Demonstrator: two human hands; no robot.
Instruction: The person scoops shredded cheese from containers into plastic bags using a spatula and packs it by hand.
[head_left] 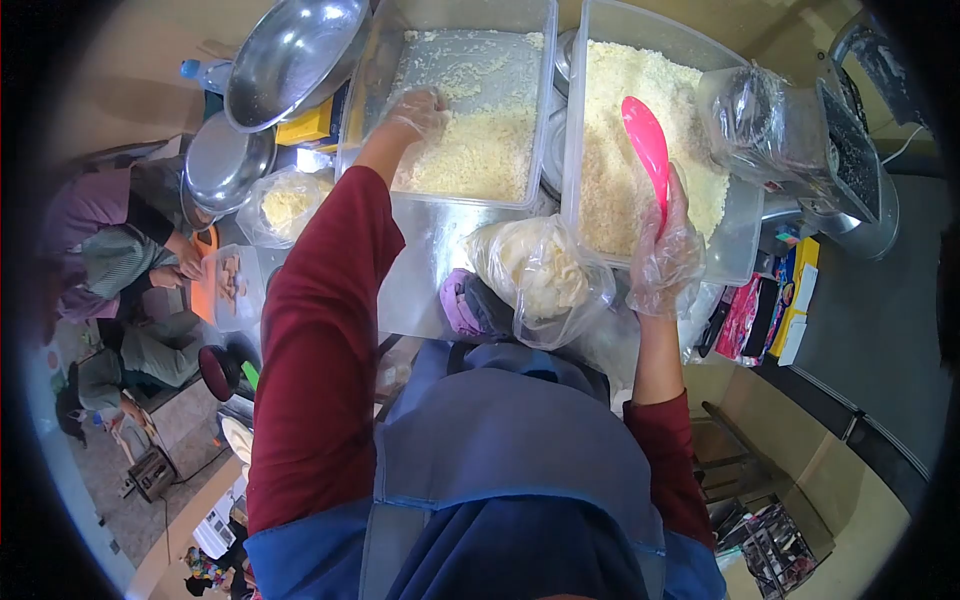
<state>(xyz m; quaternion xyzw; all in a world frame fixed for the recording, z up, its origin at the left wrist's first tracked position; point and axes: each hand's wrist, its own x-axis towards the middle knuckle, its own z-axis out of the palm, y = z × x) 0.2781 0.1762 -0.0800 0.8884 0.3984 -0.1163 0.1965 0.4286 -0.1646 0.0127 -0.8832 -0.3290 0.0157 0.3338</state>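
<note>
My left hand [418, 113], in a clear plastic glove, reaches into the left plastic tub [366, 100] and touches the pale grated food [480, 150] in it; its fingertips are too blurred to read. My right hand [668, 255], gloved too, is closed round the handle of a pink spoon [646, 140], whose bowl points up over the right tub [572, 150]. That tub holds a thick heap of pale crumbs [620, 190]. Between the tubs and my body lies a plastic bag of pale food [540, 270], beside a purple and dark cloth item [472, 303].
A plastic-wrapped machine [770, 125] stands over the right tub's far side. Steel bowls [295, 65] and a small bag of food [285, 208] are at the left. Co-workers [120, 240] sit further left, one with hands at an orange-edged container [205, 280].
</note>
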